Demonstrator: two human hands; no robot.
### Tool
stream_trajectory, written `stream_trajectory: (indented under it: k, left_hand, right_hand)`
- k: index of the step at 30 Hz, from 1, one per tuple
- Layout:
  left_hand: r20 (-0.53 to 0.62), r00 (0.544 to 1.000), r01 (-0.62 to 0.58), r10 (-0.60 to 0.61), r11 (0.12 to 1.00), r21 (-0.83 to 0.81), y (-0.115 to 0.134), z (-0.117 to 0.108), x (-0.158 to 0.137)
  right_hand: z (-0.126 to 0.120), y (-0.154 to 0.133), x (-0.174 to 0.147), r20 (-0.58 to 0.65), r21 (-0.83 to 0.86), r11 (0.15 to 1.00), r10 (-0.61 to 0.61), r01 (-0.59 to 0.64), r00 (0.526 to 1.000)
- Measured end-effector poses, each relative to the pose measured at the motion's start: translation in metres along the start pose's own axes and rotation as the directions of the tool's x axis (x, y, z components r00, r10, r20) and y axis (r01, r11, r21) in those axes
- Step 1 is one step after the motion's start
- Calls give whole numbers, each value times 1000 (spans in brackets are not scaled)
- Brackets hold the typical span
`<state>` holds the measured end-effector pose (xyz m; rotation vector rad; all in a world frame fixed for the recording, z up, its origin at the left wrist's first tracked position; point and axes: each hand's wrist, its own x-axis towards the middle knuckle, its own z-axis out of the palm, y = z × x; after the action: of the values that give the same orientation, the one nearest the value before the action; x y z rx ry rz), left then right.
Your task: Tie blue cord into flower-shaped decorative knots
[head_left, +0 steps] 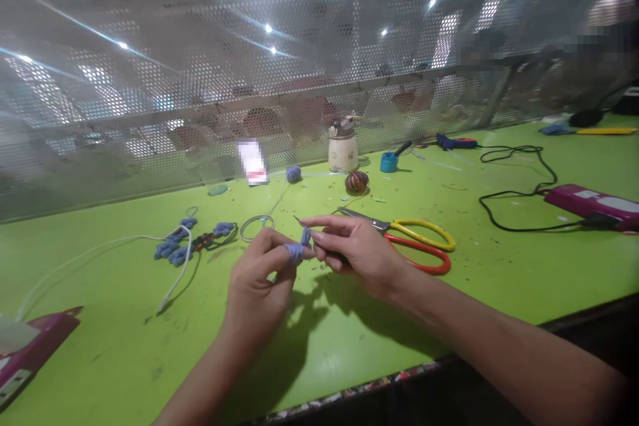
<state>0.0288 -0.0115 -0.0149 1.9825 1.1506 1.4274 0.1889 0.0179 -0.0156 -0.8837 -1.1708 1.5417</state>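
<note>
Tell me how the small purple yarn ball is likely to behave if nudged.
The small purple yarn ball will probably roll, being rounded and on a flat green table. Its wound yarn suggests it is light and gives when squeezed. A strand seems to trail from it, so tugging may unwind it.

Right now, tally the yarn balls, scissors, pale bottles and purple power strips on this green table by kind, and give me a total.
Yarn balls: 2, the blue one and the dark multicoloured one
Scissors: 1
Pale bottle: 1
Purple power strips: 2, the left one and the right one
Total: 6
</note>
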Motion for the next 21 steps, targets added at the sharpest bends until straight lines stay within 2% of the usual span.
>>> stream_trajectory:
  k: [2,5,7,10,14,17,21]
  left_hand:
    - [-40,985,152,-166,959,-240,-3,0,2]
    - [3,901,361,-434,746,-560,-7,-2,8]
    - [72,869,413,-489,640,-648,-8,-4,11]
    - [137,859,434,-493,562,-704,-7,-7,13]
    - [138,863,424,-486,547,-722,-4,-10,13]
    - [134,869,428,-476,590,-685,-3,-13,14]
    - [64,863,428,-501,658,-619,-7,-21,17]
  right_hand:
    - [2,2,-1,1,52,998,-27,26,1000]
    - [2,4,-1,11,88,993,-82,80,997]
    - [1,4,-2,27,88,988,-127,125,991]
    - [0,4,-3,52,41,978,-206,204,977]
    - [-4,2,-4,69,-80,958,-269,274,961]
    - [-9,0,-4,77,-147,940,-301,309,951]
    - [-15,-4,-7,141,-121,940,-302,319,943]
